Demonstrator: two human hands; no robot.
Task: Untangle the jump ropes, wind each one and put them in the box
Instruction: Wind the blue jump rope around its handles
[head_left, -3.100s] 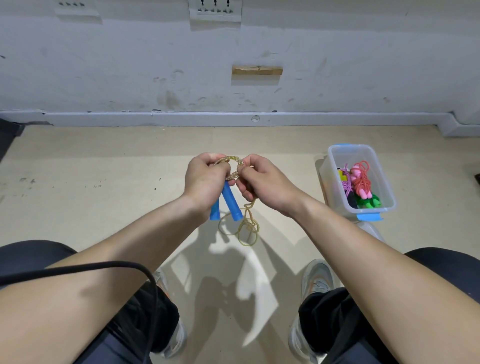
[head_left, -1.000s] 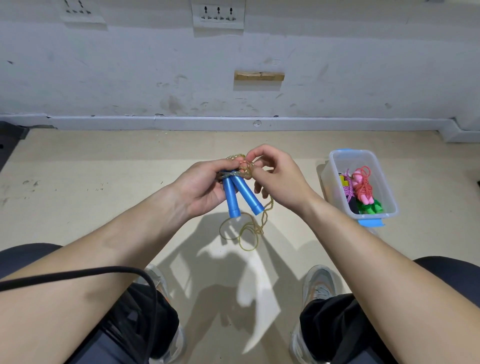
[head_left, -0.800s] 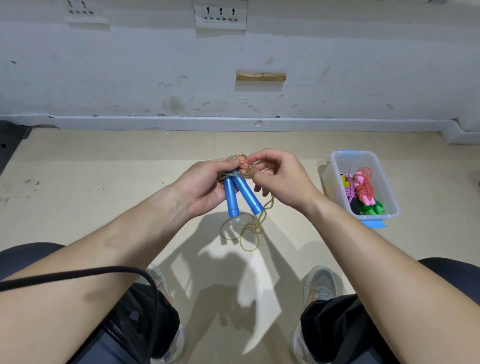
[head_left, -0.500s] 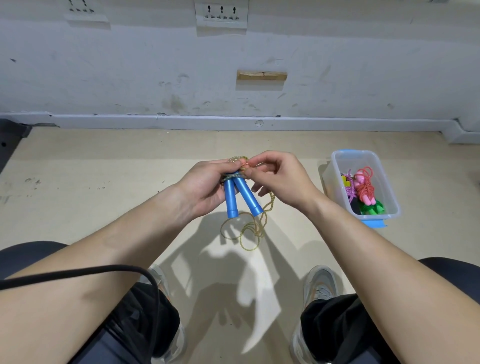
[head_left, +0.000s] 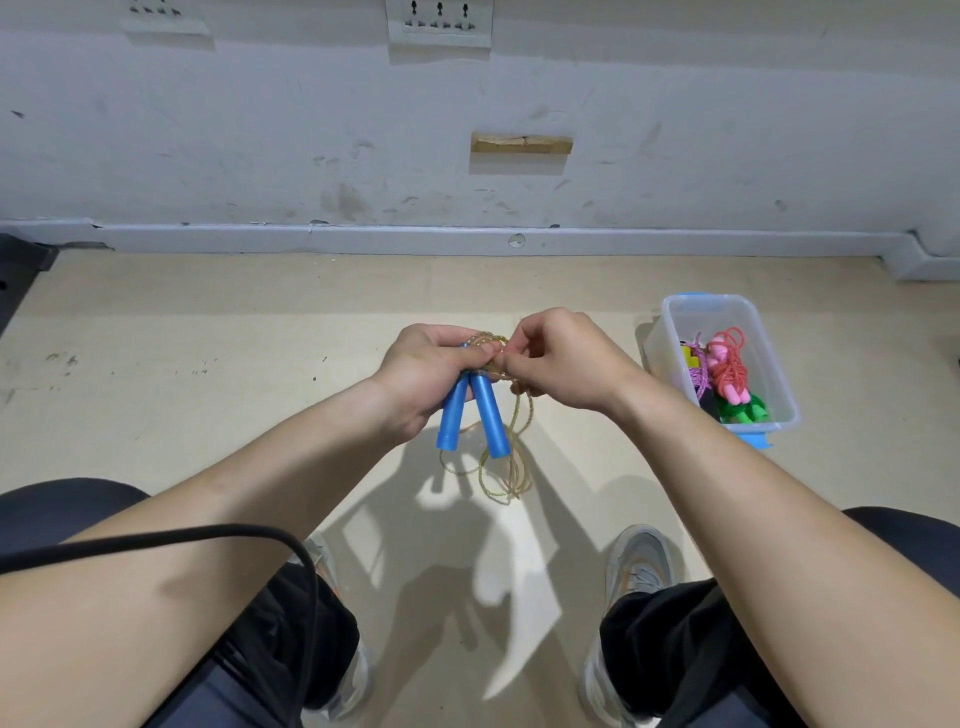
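My left hand (head_left: 423, 371) grips the tops of two blue jump-rope handles (head_left: 480, 413), which point down and toward me. Their yellow cord (head_left: 506, 467) hangs below in loose loops, with some coils bunched above the handles. My right hand (head_left: 563, 361) pinches that cord right beside my left thumb. A clear plastic box (head_left: 779, 374) with blue clips stands on the floor to the right. It holds wound ropes: a pink one (head_left: 727, 366), a green one (head_left: 745, 408) and a purple one (head_left: 698, 376).
I sit facing a white wall with a grey skirting (head_left: 467, 240). My knees and grey shoes (head_left: 641, 569) are at the bottom. A black cable (head_left: 208, 535) crosses my left forearm. Beige floor (head_left: 182, 364) spreads to the left.
The handles have swung closer together and hang straighter. My right hand has shifted slightly over the cord at the handle tops. The box has not moved.
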